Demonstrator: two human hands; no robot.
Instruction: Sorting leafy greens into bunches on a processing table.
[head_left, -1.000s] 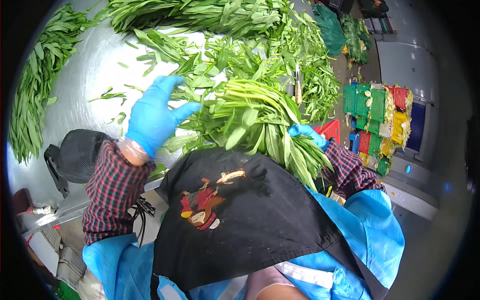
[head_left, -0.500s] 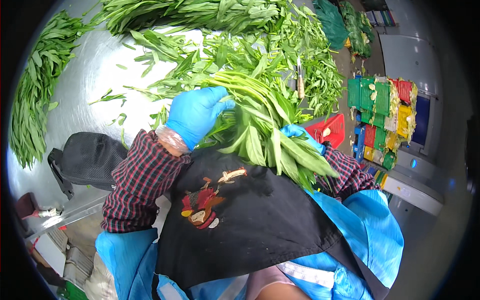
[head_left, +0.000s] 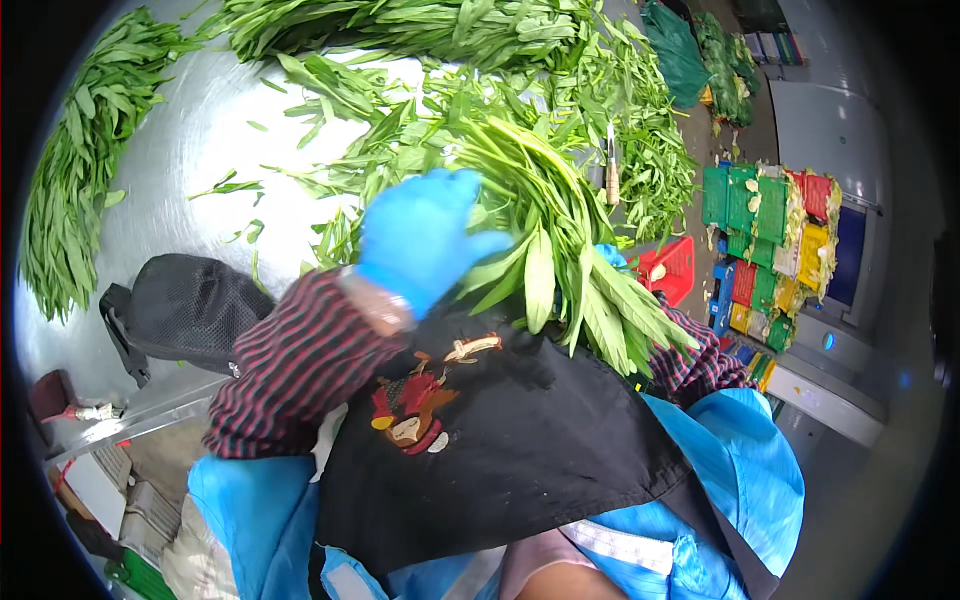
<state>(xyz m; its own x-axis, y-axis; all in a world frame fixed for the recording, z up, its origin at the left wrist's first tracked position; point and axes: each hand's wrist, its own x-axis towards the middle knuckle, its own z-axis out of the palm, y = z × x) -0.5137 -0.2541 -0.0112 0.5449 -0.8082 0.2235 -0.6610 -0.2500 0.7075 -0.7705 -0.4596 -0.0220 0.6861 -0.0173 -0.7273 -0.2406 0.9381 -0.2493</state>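
A bunch of water spinach (head_left: 540, 250), long-leaved with pale green stems, hangs over the table's near edge in front of my black apron. My right hand (head_left: 609, 256), in a blue glove, grips it from the right side; leaves hide most of that hand. On the bunch's left side is my blue-gloved left hand (head_left: 420, 240), slightly blurred, thumb stretched out apart from the fingers. Nothing shows in its grasp, and the thumb tip is at the bunch's leaves. Loose water spinach (head_left: 400, 150) lies scattered on the metal table (head_left: 215, 130) beyond.
More greens lie in a long pile (head_left: 420, 30) at the back and another pile (head_left: 90, 160) at far left. A knife (head_left: 612, 170) rests among leaves. A black mesh bag (head_left: 190, 310) sits left, a red basket (head_left: 670, 270) right. Coloured crates (head_left: 770, 240) are stacked beyond.
My left hand has turned and come a little nearer, its thumb now spread to the right. The bunch has shifted slightly right, and the right hand is more covered by leaves.
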